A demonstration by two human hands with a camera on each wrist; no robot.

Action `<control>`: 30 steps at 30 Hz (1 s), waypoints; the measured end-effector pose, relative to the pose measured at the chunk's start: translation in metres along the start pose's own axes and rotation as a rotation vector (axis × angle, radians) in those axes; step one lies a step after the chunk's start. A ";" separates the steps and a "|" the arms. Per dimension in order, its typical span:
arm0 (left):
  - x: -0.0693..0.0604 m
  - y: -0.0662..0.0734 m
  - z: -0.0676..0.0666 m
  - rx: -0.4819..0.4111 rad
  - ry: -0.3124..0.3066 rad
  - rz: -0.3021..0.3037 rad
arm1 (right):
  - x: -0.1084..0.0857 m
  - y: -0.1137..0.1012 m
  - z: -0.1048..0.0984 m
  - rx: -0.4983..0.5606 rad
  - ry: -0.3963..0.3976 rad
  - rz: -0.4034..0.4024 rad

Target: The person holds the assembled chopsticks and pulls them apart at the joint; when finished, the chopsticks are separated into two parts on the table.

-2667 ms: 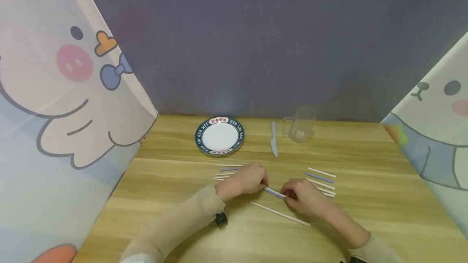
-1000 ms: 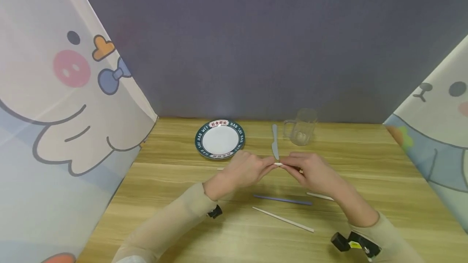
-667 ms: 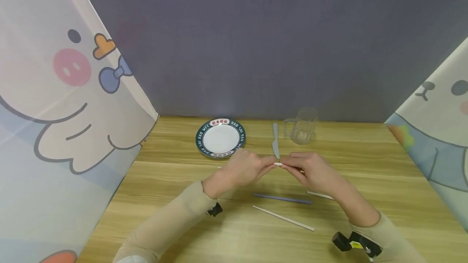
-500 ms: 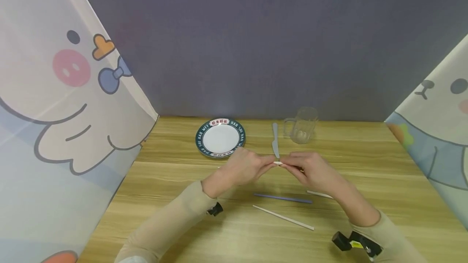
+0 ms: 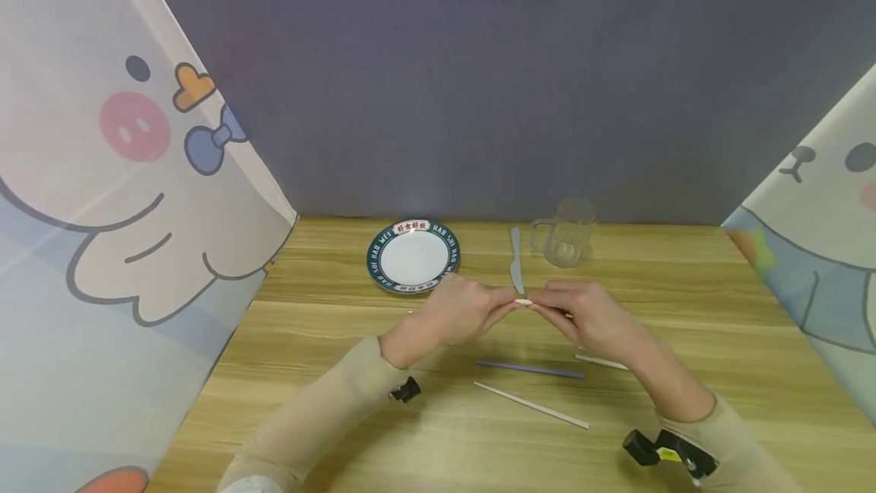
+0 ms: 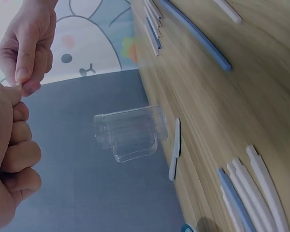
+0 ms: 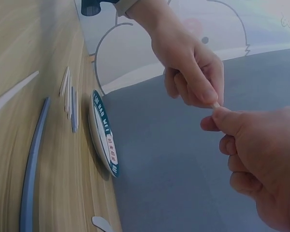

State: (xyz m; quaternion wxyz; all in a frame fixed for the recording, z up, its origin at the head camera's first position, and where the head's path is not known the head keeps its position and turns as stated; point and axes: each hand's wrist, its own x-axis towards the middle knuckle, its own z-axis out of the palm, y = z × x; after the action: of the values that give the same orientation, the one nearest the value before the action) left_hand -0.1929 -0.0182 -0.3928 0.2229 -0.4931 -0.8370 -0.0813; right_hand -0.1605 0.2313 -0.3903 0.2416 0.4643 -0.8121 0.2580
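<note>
Fingertips of my left hand and right hand meet above the table, pinching a small white piece between them. In both wrist views my fingers cover nearly all of that piece, so its full shape is hidden. In the left wrist view the remaining fingers of my left hand are curled in; those of my right hand are curled too in the right wrist view. Below them on the table lie a long purple stick and a long white stick, apart from each other.
Behind my hands stand a green-rimmed plate, a light knife and a clear mug. Short white and purple sticks lie on the left, and another group on the right, mostly hidden by my hands in the head view.
Earlier my hands held a white and purple stick pair low over the table; the purple stick now lies there. Both hands moved up and back, together on the white piece. Over the last second they barely moved.
</note>
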 end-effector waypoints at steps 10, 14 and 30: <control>0.003 0.007 -0.001 0.021 -0.127 -0.045 | 0.005 -0.006 0.001 -0.054 -0.046 0.079; 0.001 0.004 -0.002 0.021 -0.106 -0.017 | 0.004 -0.006 0.001 -0.028 -0.083 0.094; -0.001 -0.001 -0.008 -0.047 -0.119 0.035 | -0.003 -0.002 0.000 0.080 -0.085 0.051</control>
State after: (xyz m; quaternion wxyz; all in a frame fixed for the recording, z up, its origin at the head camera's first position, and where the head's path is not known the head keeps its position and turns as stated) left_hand -0.1912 -0.0228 -0.3858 0.1626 -0.5167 -0.8378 -0.0679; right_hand -0.1572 0.2325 -0.3918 0.1817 0.4631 -0.8223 0.2763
